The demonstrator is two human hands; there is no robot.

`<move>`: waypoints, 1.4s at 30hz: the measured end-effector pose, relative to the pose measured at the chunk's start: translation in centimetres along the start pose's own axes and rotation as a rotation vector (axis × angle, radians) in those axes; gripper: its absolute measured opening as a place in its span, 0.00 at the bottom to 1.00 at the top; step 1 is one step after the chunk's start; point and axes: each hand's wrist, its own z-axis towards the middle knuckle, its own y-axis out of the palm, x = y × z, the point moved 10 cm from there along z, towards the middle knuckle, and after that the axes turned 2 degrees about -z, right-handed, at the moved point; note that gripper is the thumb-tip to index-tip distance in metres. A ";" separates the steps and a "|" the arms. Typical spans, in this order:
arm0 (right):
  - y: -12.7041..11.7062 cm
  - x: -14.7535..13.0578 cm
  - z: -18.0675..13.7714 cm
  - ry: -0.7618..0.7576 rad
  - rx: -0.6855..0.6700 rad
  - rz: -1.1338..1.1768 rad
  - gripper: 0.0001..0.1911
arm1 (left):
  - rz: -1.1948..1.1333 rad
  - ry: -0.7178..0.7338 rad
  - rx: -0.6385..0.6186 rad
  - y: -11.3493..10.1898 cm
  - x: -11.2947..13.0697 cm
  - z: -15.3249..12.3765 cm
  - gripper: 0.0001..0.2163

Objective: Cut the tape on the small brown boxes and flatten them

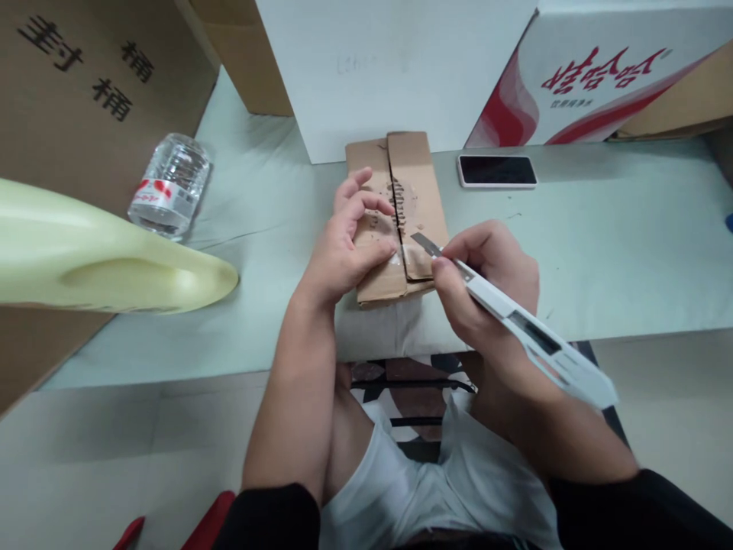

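A small brown cardboard box (421,164) lies on the pale green tabletop, with a dark seam running down its top. Along this seam the cardboard looks torn or jagged, and clear tape shines on the flaps. My left hand (352,241) rests on the left flap, its fingers bent and apart, thumb near the seam. In my right hand (492,275) is a white utility knife (530,332), gripped between thumb and fingers. Its blade is out, and the tip is over the right flap close to the seam; whether it touches the cardboard I cannot tell.
A phone (497,171) lies right of the box. Behind stand a white box (395,69) and a red-and-white carton (601,84). To the left are a clear water bottle (170,186), a large brown carton (103,99) and a pale yellow-green smooth object (126,248) jutting in.
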 end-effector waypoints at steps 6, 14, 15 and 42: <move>0.8 -0.8 0.0 -0.069 -0.064 -0.088 0.03 | -0.029 0.007 0.018 0.2 0.0 0.2 0.13; 1.4 -1.4 -0.2 -0.052 -0.106 -0.180 0.05 | -0.050 0.001 0.009 0.3 -0.1 0.2 0.14; 1.5 -1.3 -0.3 -0.047 -0.104 -0.195 0.05 | -0.057 -0.002 0.008 0.3 -0.1 0.2 0.14; 2.2 14.4 1.0 0.223 -0.268 -0.583 0.16 | 0.028 0.002 0.016 -0.7 0.2 -0.4 0.23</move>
